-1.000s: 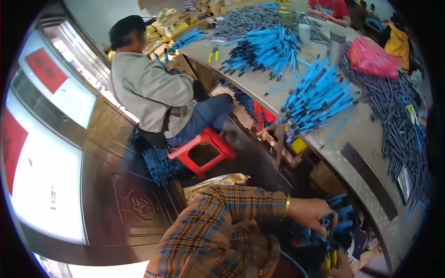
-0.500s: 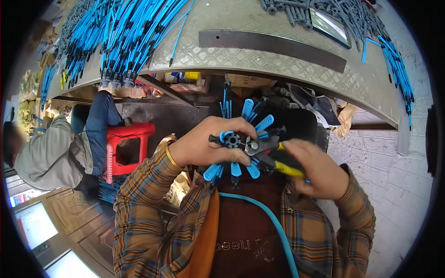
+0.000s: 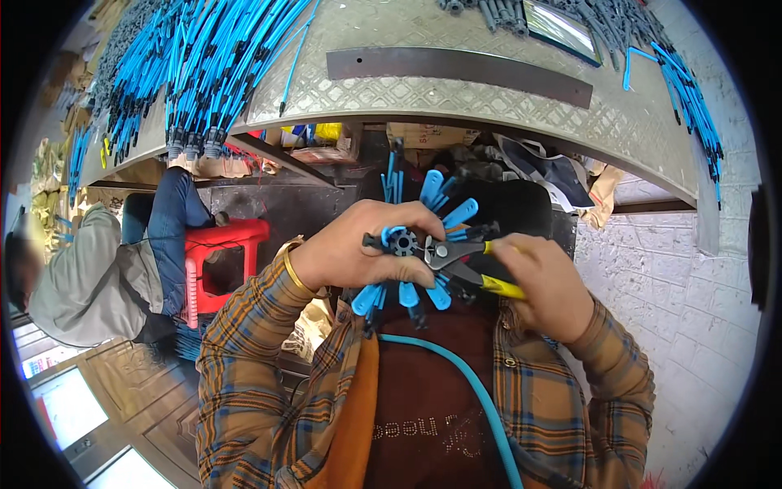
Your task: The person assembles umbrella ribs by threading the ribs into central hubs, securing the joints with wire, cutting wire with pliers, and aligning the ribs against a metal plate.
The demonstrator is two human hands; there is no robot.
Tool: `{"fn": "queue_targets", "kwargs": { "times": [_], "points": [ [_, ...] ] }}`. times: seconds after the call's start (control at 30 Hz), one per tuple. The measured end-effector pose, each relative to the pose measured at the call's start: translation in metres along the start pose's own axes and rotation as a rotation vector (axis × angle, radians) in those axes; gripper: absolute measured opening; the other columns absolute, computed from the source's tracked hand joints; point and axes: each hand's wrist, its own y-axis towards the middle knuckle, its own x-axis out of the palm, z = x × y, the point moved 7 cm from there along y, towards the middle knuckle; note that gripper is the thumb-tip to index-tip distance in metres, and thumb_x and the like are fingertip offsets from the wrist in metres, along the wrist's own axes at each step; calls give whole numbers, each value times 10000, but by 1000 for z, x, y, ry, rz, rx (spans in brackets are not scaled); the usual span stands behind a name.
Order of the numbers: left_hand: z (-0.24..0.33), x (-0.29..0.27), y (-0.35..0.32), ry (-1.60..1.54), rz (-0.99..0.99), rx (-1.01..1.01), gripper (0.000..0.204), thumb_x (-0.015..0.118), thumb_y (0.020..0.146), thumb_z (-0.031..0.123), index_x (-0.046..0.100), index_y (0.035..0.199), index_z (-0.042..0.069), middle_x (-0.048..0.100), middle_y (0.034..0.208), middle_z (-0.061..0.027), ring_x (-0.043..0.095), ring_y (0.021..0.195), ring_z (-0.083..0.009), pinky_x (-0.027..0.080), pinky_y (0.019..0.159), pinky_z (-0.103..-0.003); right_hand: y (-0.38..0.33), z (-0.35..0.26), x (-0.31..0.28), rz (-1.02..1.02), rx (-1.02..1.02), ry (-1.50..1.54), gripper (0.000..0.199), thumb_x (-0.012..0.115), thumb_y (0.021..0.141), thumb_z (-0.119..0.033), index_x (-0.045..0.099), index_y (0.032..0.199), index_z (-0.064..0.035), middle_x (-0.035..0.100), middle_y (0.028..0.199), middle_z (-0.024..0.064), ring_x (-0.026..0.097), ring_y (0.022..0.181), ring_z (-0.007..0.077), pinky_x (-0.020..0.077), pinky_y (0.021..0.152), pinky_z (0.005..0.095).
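Observation:
My left hand (image 3: 346,244) is wrapped round a dark hub (image 3: 402,241) with a toothed round end facing up. Flat blue arms (image 3: 434,187) with black joints fan out from it on several sides. A pair of pliers (image 3: 461,270) with grey jaws and yellow handles is gripped in my right hand (image 3: 547,281). Its jaws reach the hub's right side, between my left thumb and forefinger. What exactly sits between the jaws is too small to make out.
Ahead stands a patterned table (image 3: 489,110) with a flat dark metal strip (image 3: 460,80) near its edge. Bundles of blue rods (image 3: 216,73) lie at left, grey parts (image 3: 505,15) at the back. A co-worker (image 3: 94,277) sits far left beside a red stool (image 3: 224,236).
The fingers of my right hand have closed in on the plier handles, which are nearer together. My left hand keeps its grip on the hub. The whole view has shifted slightly.

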Motion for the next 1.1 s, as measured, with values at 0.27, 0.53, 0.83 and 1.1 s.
{"fn": "queue_targets", "kwargs": {
  "times": [0.27,0.53,0.83,1.1],
  "points": [
    [6,9,6,-12,-66,65,416,748,691,292,575,985,53,625,882,-120,618,794,-302,470,666,-334,-1,31,8,-217,232,458,247,501,912,-178,466,1074,5,623,907,162,648,728,219,540,648,309],
    [10,13,5,46,-85,61,413,752,688,290,575,968,43,619,871,-129,611,789,-310,465,659,-345,-10,2,3,-180,163,423,266,510,912,-209,482,1048,18,619,961,175,648,846,246,540,734,326],
    [11,15,7,1,-106,61,394,752,690,279,577,956,46,608,817,-123,606,755,-302,454,631,-346,-10,3,0,-172,206,352,229,495,923,-206,491,1004,7,623,941,147,651,834,211,535,687,295],
    [8,15,7,31,-120,94,416,762,676,277,589,959,26,618,809,-107,615,728,-265,462,634,-343,-1,13,6,-252,119,376,278,474,935,-277,480,1039,-19,600,829,80,598,653,114,518,591,246]
  ]
}}
